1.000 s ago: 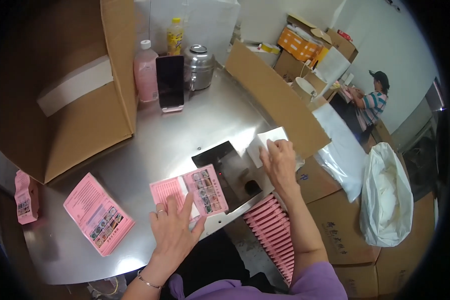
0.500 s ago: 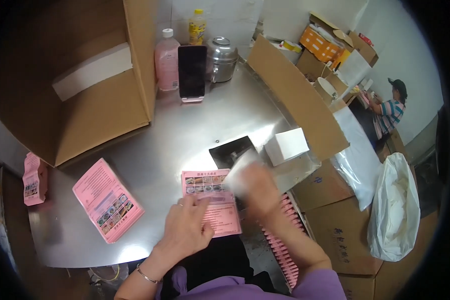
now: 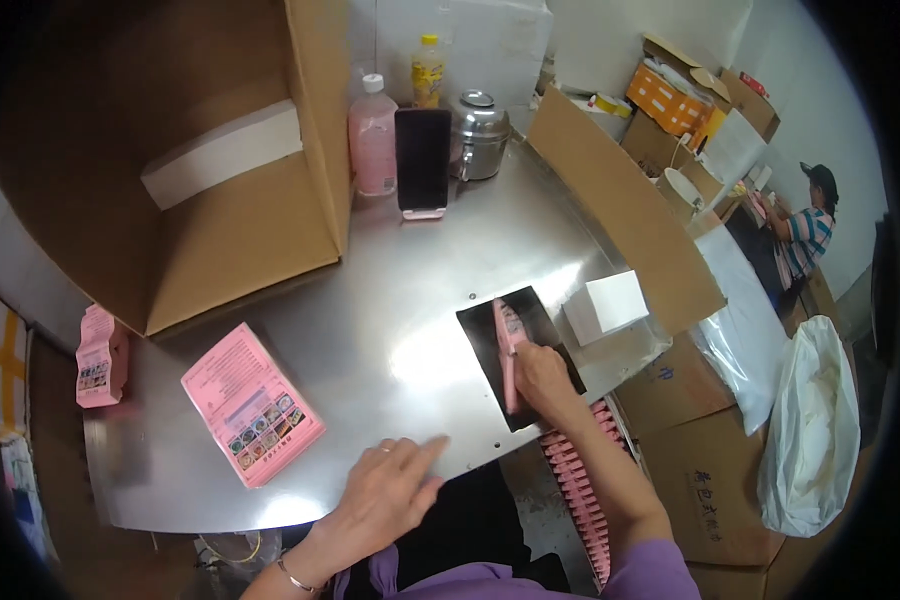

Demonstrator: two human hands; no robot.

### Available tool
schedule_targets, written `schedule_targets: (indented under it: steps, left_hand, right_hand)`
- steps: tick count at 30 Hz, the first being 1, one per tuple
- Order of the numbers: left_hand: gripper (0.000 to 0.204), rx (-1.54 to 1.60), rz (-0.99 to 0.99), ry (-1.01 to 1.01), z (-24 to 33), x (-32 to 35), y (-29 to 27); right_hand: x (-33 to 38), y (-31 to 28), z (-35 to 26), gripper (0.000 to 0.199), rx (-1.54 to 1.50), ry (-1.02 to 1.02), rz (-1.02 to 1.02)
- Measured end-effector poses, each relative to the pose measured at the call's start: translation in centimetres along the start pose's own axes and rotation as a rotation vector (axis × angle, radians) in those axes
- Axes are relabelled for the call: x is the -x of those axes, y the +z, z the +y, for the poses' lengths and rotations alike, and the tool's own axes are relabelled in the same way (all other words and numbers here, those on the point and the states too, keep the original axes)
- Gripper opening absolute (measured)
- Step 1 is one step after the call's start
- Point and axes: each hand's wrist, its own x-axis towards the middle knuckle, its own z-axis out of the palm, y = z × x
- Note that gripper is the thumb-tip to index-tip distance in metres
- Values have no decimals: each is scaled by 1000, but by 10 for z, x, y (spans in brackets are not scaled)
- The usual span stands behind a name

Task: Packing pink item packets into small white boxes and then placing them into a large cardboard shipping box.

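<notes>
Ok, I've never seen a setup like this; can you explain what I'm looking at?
There is no machine arm here: a person works with two bare hands. The camera sits on their head and looks down; its fisheye lens bends straight edges.

On the metal table are a stack of pink printed leaflets, an open cardboard box, a smartphone on a stand and a white block.

The right hand grips a pink printed packet at a dark rectangular opening; how deep it sits I can't tell. The left hand is empty, at the near edge. A co-worker is in the background.
</notes>
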Motion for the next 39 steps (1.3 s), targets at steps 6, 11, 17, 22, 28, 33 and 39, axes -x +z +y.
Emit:
schedule_targets:
  steps: [6,11,17,22,28,33,39]
  left_hand:
    - [66,33,208,-65,-22,-72,-18]
    - [100,-270,586,13,-92,-205,-13]
    - [116,-285,941,-157,-116,-315,-27]
    - [117,-248,983,-316,-110,-347,-16]
    - [108,-168,947,-309,-108,-351,-17]
    - [108,-121,951,-296,-108,-354,-14]
    - [132,-373,853,-441,-102,-318,-22]
  right_hand:
    - [32,-70,-19,29,-111,-202,455]
    - [11,-80,47,61,330,-17,613]
    - [6,-82,33,64,260,-8,559]
    - [6,-88,36,62,264,-1,504]
    - [3,-88,38,60,295,10,500]
    - [5,-88,39,60,287,9,506]
    - [3,-83,34,62,278,-25,517]
